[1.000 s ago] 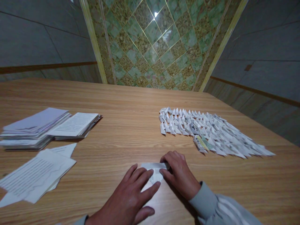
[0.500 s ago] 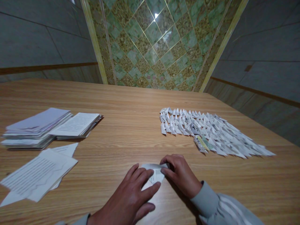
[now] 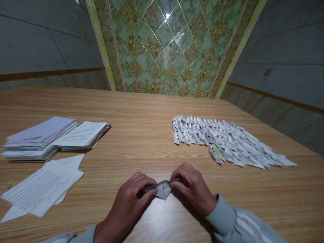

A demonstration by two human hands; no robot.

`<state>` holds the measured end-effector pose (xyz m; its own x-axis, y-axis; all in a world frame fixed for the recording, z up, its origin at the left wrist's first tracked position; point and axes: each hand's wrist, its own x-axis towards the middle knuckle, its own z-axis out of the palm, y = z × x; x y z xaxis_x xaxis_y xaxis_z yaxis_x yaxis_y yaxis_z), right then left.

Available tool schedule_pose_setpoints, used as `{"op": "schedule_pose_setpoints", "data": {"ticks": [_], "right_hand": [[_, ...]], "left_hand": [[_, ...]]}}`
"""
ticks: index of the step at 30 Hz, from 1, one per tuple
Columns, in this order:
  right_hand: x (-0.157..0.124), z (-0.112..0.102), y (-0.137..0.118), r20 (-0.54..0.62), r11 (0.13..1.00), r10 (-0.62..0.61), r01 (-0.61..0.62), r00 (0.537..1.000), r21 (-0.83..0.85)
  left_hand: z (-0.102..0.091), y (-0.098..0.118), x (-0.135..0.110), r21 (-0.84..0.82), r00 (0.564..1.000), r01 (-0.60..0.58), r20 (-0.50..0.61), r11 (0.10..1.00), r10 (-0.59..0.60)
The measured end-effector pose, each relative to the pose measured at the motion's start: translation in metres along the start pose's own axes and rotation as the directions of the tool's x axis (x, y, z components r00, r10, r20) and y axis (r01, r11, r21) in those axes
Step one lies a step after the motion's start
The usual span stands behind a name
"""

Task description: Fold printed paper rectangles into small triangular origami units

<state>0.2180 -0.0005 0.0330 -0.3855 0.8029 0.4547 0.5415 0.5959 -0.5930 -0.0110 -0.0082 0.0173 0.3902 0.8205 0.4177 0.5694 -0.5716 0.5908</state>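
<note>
A small folded piece of paper [image 3: 164,191] is held just above the front middle of the table, its lower point facing me. My left hand [image 3: 131,199] pinches its left end between thumb and fingers. At the right end, my right hand [image 3: 193,187] grips the paper the same way. The upper edge of the paper bows slightly between the two hands. Ahead and to the right stand rows of small folded paper boats [image 3: 227,143], packed close together.
The wooden table [image 3: 131,111] reaches back toward a tiled wall. On the left lie a stack of papers [image 3: 40,131], a smaller pile of printed sheets [image 3: 82,134] leaning against it, and several loose lined sheets [image 3: 43,185] nearer me.
My left hand has gone from lying spread over the paper to pinching its left end. The paper has tipped up, showing its pointed lower part. My right hand keeps its hold.
</note>
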Motion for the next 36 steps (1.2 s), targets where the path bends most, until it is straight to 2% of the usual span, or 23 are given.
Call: {"op": "schedule_pose_setpoints", "data": {"ticks": [4,7,11,15,18,25,32,36], "right_hand": [[0.003,-0.004,-0.004,-0.012,0.967,-0.225,0.222,0.974,-0.123],[0.004,-0.001,-0.003,0.026,0.923,-0.297,0.294,0.954,-0.246],[0.001,0.006,0.003,0.204,0.885,-0.261,0.318,0.944,-0.340],[-0.002,0.005,0.002,0.340,0.897,-0.157,0.278,0.927,-0.343],[-0.001,0.002,-0.001,0.367,0.922,-0.115,0.237,0.923,-0.306],[0.001,0.000,-0.001,0.348,0.951,-0.074,0.171,0.935,-0.257],[0.000,0.004,0.002,0.320,0.945,-0.111,0.200,0.941,-0.259],[-0.001,0.006,0.003,0.295,0.945,-0.091,0.176,0.951,-0.275]], "left_hand": [[-0.008,0.004,0.004,0.028,0.973,-0.207,-0.103,0.978,0.209],[-0.005,0.002,0.004,0.132,0.966,-0.252,-0.019,0.959,0.257],[0.001,0.001,0.003,0.206,0.968,-0.183,0.208,0.961,0.140],[0.000,0.004,0.003,0.258,0.945,-0.205,0.302,0.944,0.123],[-0.002,0.005,0.003,0.266,0.943,-0.214,0.308,0.940,0.127],[-0.003,0.004,0.003,0.210,0.957,-0.179,0.266,0.961,0.120],[-0.003,0.003,0.002,0.207,0.959,-0.192,0.249,0.959,0.138],[-0.005,0.006,0.003,0.235,0.955,-0.208,0.260,0.949,0.145]]}}
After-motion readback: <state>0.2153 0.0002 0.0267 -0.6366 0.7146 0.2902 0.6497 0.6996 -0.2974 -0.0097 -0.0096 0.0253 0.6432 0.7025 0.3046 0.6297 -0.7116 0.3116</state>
